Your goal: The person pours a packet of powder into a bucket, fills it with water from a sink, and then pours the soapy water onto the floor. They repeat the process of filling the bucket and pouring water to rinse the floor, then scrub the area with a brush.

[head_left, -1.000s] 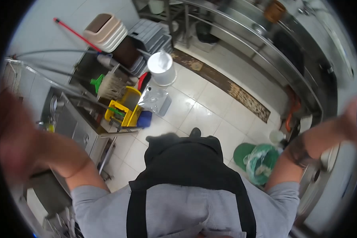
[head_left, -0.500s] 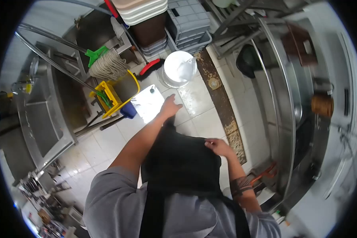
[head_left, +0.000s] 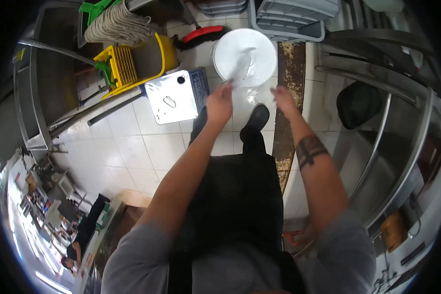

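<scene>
A white bucket stands on the tiled floor, with a blurred pale, partly see-through object slanting over its mouth. My left hand is at the bucket's near left edge, its fingers closed on the near end of that object. To the right, my right hand hovers just off the bucket's near right side; its fingers are smeared by motion. Left of my left hand lies a shiny white square lid or panel with a dark round spot, partly over a blue box.
A yellow mop bucket, a rope mop and a red brush are at the upper left. Grey crates stand beyond the bucket. Metal racks line the right side. A person is far off at the lower left.
The view has shifted forward over the bucket. My left hand has reached its rim and closed on the pale object. My right hand has left the black apron and moved toward the bucket.
</scene>
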The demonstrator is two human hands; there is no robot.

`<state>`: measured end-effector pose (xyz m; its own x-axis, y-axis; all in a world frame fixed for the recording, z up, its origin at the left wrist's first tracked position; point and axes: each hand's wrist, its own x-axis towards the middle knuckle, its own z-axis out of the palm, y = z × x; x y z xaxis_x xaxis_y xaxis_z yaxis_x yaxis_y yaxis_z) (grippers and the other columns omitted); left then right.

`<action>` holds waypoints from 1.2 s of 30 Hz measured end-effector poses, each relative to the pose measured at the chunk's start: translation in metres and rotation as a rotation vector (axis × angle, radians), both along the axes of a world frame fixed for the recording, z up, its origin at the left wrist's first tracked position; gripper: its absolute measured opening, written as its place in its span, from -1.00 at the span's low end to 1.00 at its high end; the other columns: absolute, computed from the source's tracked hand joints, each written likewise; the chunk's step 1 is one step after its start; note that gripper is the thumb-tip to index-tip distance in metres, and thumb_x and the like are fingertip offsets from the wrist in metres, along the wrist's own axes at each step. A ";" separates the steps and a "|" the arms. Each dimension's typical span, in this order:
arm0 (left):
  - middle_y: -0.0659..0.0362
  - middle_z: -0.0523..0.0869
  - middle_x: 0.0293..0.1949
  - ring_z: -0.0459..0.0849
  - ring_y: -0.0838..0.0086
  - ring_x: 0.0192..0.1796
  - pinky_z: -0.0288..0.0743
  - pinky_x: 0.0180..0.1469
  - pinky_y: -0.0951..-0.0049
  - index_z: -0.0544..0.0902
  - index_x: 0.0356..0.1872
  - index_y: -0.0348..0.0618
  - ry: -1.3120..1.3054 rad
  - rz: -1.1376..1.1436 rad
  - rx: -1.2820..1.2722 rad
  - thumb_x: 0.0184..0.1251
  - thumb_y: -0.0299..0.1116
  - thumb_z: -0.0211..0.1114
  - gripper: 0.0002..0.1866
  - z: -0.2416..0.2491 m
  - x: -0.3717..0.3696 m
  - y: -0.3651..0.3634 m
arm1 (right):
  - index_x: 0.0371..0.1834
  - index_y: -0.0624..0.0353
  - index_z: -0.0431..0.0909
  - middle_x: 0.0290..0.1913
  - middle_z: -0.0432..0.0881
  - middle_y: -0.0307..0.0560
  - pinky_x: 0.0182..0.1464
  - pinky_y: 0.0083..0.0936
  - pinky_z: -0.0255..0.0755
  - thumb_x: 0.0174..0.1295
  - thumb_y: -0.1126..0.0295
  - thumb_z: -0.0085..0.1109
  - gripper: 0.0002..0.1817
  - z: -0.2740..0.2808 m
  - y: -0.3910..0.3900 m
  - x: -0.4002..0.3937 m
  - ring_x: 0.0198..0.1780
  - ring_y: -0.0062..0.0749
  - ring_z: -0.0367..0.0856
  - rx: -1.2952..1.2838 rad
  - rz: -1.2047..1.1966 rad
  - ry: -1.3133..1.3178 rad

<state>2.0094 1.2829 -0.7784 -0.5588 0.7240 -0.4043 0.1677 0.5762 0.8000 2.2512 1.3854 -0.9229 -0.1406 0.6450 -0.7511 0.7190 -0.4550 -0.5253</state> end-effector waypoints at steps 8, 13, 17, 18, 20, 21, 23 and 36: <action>-0.02 0.79 -0.14 0.75 0.36 -0.09 0.55 0.01 0.40 0.67 0.05 -0.31 0.052 0.125 0.009 0.57 -0.21 0.04 -0.62 0.071 0.010 -0.095 | -0.11 0.28 0.53 -0.18 0.63 0.08 -0.27 -0.22 0.61 0.04 0.29 0.20 -0.63 -0.005 0.087 -0.058 -0.24 -0.19 0.67 -0.414 -0.154 0.015; -0.03 0.79 -0.19 0.74 0.34 -0.17 0.55 -0.03 0.39 0.68 0.03 -0.33 -0.013 0.275 -0.138 0.56 -0.12 0.08 -0.57 0.043 0.030 -0.163 | -0.58 0.15 0.50 -0.59 0.50 -0.13 -0.55 -0.44 0.36 0.02 0.30 0.21 -0.82 -0.005 0.077 -0.047 -0.62 -0.36 0.45 -0.349 -0.160 -0.048; -0.06 0.78 -0.26 0.74 0.29 -0.23 0.55 -0.08 0.35 0.69 -0.01 -0.35 -0.097 0.325 -0.223 0.53 -0.11 0.11 -0.56 0.030 0.056 -0.216 | -0.63 0.19 0.51 -0.65 0.47 -0.14 -0.67 -0.44 0.16 0.02 0.38 0.19 -0.84 0.006 0.059 -0.021 -0.72 -0.47 0.31 -0.255 -0.176 -0.050; -0.06 0.78 -0.26 0.74 0.29 -0.23 0.55 -0.08 0.35 0.69 -0.01 -0.35 -0.101 0.340 -0.217 0.53 -0.11 0.11 -0.56 0.029 0.064 -0.229 | -0.63 0.19 0.51 -0.65 0.47 -0.14 -0.67 -0.44 0.16 0.02 0.38 0.19 -0.84 0.016 0.056 -0.015 -0.72 -0.47 0.31 -0.249 -0.161 -0.053; -0.13 0.75 -0.33 0.73 0.21 -0.27 0.54 -0.14 0.30 0.70 -0.03 -0.33 -0.096 0.278 -0.202 0.53 -0.11 0.11 -0.57 0.029 0.081 -0.249 | -0.62 0.19 0.52 -0.67 0.45 -0.14 -0.70 -0.42 0.13 0.01 0.40 0.19 -0.86 0.053 0.061 -0.010 -0.76 -0.47 0.27 -0.198 -0.052 -0.150; -0.20 0.71 -0.38 0.72 0.10 -0.31 0.53 -0.19 0.25 0.70 -0.04 -0.31 -0.076 0.204 -0.300 0.52 -0.12 0.11 -0.59 0.038 0.084 -0.255 | -0.59 0.24 0.54 -0.70 0.44 -0.10 -0.72 -0.35 0.13 0.04 0.37 0.14 -0.83 0.068 0.062 -0.009 -0.78 -0.40 0.30 -0.109 -0.021 -0.212; -0.21 0.70 -0.38 0.71 0.06 -0.32 0.53 -0.21 0.23 0.70 -0.05 -0.30 -0.093 0.212 -0.235 0.51 -0.13 0.12 -0.60 0.039 0.099 -0.276 | -0.58 0.27 0.55 -0.69 0.46 -0.06 -0.71 -0.31 0.18 0.04 0.35 0.11 -0.80 0.106 0.067 -0.013 -0.75 -0.34 0.37 -0.057 0.132 -0.283; -0.14 0.70 -0.42 0.70 0.09 -0.39 0.53 -0.28 0.27 0.72 -0.06 -0.21 -0.041 0.206 -0.206 0.49 -0.26 0.16 -0.73 0.023 0.123 -0.392 | 0.18 0.11 0.62 0.24 0.60 -0.01 0.14 -0.25 0.53 0.24 0.25 0.02 -0.54 0.011 -0.094 -0.080 0.24 -0.12 0.60 0.034 0.972 -0.711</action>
<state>2.1322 0.8906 -0.7554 -0.6656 0.4975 -0.5563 0.0008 0.7459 0.6661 2.1714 1.2915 -0.9122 -0.1399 0.5200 -0.8427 0.8871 0.4438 0.1266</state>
